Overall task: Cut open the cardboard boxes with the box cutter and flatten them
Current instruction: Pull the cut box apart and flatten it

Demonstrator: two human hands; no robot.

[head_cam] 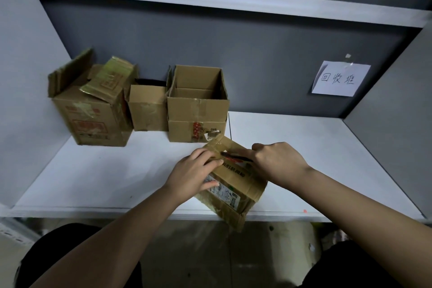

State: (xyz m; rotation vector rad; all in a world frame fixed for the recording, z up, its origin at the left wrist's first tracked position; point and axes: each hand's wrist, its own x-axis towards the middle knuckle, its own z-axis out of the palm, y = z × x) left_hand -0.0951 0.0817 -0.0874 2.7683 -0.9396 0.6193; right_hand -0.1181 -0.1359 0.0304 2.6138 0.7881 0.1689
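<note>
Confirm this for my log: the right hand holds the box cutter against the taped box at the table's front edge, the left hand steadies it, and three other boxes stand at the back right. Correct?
Not quite. The head view shows the three other boxes at the back left, not the back right. The rest holds: the right hand holds the box cutter against the taped box, and the left hand steadies it.

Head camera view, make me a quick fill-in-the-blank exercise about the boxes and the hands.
1. The box cutter is held in the ____ hand.
2. The left hand rests on the ____ box at the shelf's front edge.
3. ____ other boxes stand by the back wall, among them the open-topped box.
4. The paper note hangs on the ____ side.

Missing words: right; taped; Three; right
</note>
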